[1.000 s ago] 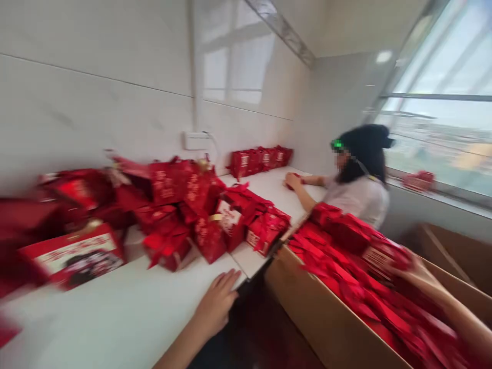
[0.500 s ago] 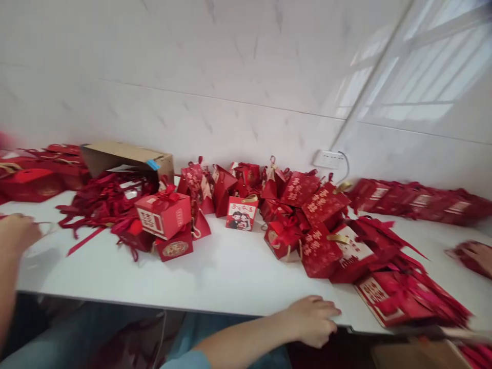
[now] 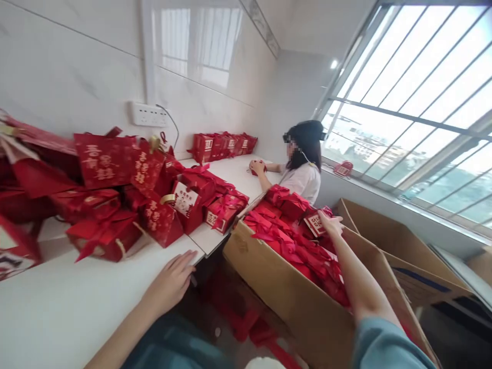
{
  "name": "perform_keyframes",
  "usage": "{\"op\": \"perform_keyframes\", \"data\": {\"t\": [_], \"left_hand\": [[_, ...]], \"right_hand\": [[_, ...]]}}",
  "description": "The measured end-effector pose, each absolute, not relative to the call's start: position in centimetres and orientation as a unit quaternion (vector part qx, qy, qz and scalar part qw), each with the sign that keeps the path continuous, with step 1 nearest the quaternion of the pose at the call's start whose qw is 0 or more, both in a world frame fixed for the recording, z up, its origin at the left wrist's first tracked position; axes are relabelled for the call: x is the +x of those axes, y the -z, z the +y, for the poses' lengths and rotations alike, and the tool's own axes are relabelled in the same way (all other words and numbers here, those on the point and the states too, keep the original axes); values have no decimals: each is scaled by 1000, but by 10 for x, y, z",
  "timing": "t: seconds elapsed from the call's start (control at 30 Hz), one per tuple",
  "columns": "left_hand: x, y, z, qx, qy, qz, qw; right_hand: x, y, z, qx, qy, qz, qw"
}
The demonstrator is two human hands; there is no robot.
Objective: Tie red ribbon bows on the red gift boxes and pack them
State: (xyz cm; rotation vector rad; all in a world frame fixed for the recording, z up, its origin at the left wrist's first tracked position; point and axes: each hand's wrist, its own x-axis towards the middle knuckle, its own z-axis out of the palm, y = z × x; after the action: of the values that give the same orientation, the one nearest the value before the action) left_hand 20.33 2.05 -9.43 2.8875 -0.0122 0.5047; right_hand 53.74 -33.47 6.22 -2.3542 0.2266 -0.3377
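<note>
My left hand (image 3: 172, 279) lies flat on the edge of the white table (image 3: 96, 302), fingers stretched out and nothing held. Close to it stand red gift boxes with bows and gold lettering, among them a box with a white picture panel (image 3: 186, 200). My right hand (image 3: 331, 223) reaches into a large cardboard carton (image 3: 284, 292), its fingers closed at a red gift box (image 3: 315, 224) with a white patterned label. That box sits tilted at the carton's far side, on top of many red boxes with ribbons (image 3: 284, 243). My fingertips are partly hidden.
A co-worker (image 3: 305, 169) in a white top sits beyond the carton, hands on a small red box (image 3: 259, 166). More red boxes (image 3: 225, 147) line the wall under a power strip (image 3: 149, 114). Another open carton (image 3: 369, 225) stands by the barred window (image 3: 415, 102).
My view has swung right, bringing the carton, co-worker and window into sight. My right hand has gone from the table edge into the carton; my left hand now rests at the table edge.
</note>
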Motion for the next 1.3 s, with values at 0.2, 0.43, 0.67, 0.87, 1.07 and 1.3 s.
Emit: {"op": "perform_keyframes", "data": {"t": [0.2,0.43,0.67,0.87,1.07,1.3], "left_hand": [[209,113,34,964,-257,-49,56],[214,120,38,954,-284,-54,78],[212,121,38,951,-294,-59,73],[210,115,35,965,-247,-44,72],[207,110,30,971,-222,-28,78],[207,101,24,969,-222,-20,103]], "right_hand": [[504,-90,-344,-834,105,20,542],[415,-93,-328,-664,34,-86,742],[408,-86,-327,-791,160,-161,569],[453,-79,-343,-870,276,-140,383],[511,-50,-340,-931,256,14,259],[526,-41,-332,-955,176,-58,234]]}}
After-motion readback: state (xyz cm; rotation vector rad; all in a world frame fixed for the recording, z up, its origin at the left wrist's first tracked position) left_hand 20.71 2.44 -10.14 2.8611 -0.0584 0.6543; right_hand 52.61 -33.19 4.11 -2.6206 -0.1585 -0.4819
